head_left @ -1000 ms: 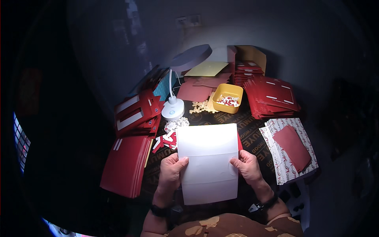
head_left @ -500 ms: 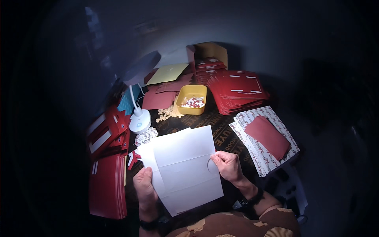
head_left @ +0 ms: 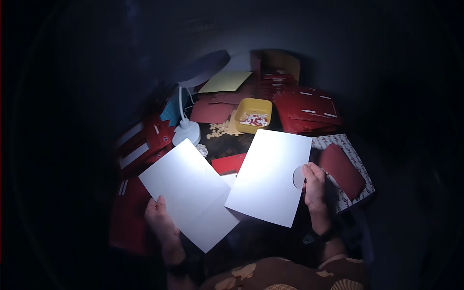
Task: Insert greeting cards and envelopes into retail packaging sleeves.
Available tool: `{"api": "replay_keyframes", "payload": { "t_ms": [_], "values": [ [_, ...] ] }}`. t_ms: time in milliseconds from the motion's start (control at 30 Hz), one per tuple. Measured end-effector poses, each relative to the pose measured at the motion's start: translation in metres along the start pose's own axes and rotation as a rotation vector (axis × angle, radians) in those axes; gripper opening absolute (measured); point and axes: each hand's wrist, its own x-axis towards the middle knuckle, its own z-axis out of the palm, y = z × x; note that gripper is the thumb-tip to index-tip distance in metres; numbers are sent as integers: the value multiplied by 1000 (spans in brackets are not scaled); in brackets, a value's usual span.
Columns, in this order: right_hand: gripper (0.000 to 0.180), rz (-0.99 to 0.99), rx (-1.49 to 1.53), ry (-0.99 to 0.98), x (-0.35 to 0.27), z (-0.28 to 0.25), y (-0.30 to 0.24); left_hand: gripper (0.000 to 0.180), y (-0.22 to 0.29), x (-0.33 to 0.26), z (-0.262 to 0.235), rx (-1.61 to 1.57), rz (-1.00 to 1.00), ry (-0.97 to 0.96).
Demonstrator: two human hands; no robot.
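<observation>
Pinched at its lower left edge, a white sheet (head_left: 186,191) hangs tilted from my left hand (head_left: 162,222). My right hand (head_left: 315,185) grips the right edge of a second white sheet (head_left: 270,174), beside a rounded thumb notch in that edge. Both sheets are held above the table, spread apart, with their lower inner corners close together or overlapping. The thumbs show on the near faces; most other fingers are behind the paper. Between the sheets, a red piece of card (head_left: 227,164) shows on the table.
A white desk lamp (head_left: 186,131) stands beyond the left sheet. A yellow bin (head_left: 253,126) holds small red and white bits. Red printed card stacks lie at left (head_left: 137,150) and back right (head_left: 314,108). Patterned sheets (head_left: 365,176) under a dark red piece (head_left: 344,169) lie at right.
The two white sheets, overlapping before, have been drawn apart, the right one moving right and up. A red card now shows between them. The whole view has shifted somewhat.
</observation>
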Motion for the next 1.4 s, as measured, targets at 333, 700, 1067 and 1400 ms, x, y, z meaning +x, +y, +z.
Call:
{"api": "replay_keyframes", "payload": {
  "t_ms": [333, 700, 1067, 1400],
  "values": [
    [50, -7, -683, 128, 24, -3, 20, 24, 32, -18, 9, 341, 138, 224],
    [48, -501, -1212, -110, -6, 19, 13, 17, 33, -29, 21, 78, 78, 55],
    [39, -809, -1220, -957, -67, 84, 15, 27, 50, -22, -33, 1619, 1093, 607],
    [29, -897, -1208, -968, -71, 101, 36, 30, 59, -34, -43, 1542, 1162, 646]
  ]
}}
